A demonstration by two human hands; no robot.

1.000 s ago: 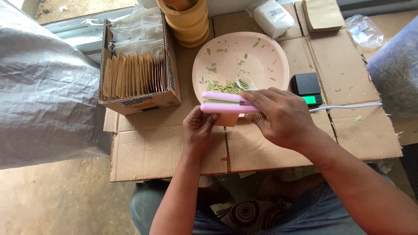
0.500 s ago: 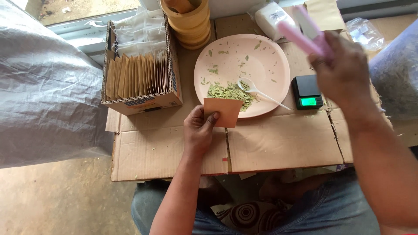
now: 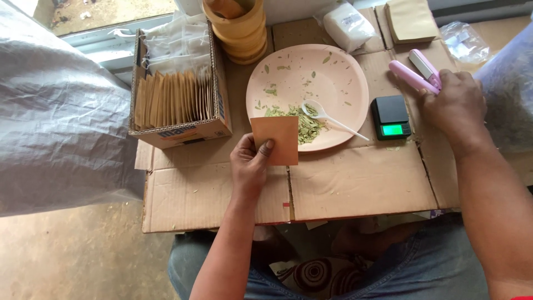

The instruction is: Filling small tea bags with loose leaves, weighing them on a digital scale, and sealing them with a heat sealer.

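Observation:
My left hand (image 3: 251,164) pinches a small brown paper pouch (image 3: 276,139) by its lower left corner, holding it upright over the near rim of a pink plate (image 3: 338,83). The plate carries a heap of dried green leaves (image 3: 302,122) and a white plastic spoon (image 3: 330,119). My right hand (image 3: 454,108) is off to the right, resting on the cardboard and gripping a pink handheld sealer (image 3: 415,72) whose jaws stand apart. A small black digital scale (image 3: 391,116) with a lit green display lies between plate and right hand.
A cardboard box (image 3: 180,130) of upright brown pouches and clear bags stands at the left. Stacked wooden bowls (image 3: 239,28), a white packet (image 3: 345,25) and a pile of brown pouches (image 3: 410,19) line the back. Flattened cardboard (image 3: 361,183) covers the work surface; grey plastic sheeting (image 3: 50,111) hangs left.
My right hand lifted the pink sealer off the pouch, swung it up and right, then brought it down at the right of the scale. My left hand kept hold of the pouch.

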